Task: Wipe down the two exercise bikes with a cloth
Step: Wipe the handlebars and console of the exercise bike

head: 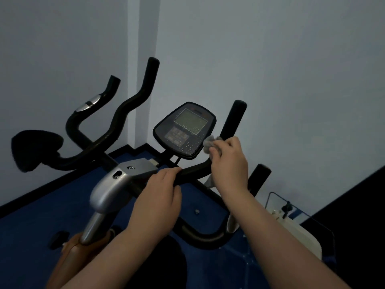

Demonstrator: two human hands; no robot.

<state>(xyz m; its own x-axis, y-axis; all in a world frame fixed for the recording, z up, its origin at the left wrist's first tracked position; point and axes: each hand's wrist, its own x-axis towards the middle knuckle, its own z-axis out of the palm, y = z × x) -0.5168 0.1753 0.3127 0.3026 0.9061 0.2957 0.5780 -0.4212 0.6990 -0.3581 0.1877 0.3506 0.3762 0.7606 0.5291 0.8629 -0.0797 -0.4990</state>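
Grey cloth [210,142], black handlebar [193,172], blue floor [41,222].

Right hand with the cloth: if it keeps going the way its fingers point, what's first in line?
Likely the console. The right hand holds the cloth at the console's droplet-speckled lower right edge, fingers aimed up-left. Depth is unclear.

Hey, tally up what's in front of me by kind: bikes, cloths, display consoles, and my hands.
Exercise bikes: 2, near bike, far bike
Cloths: 1, grey cloth
Display consoles: 1, console
Hands: 2, left hand, right hand
Total: 6
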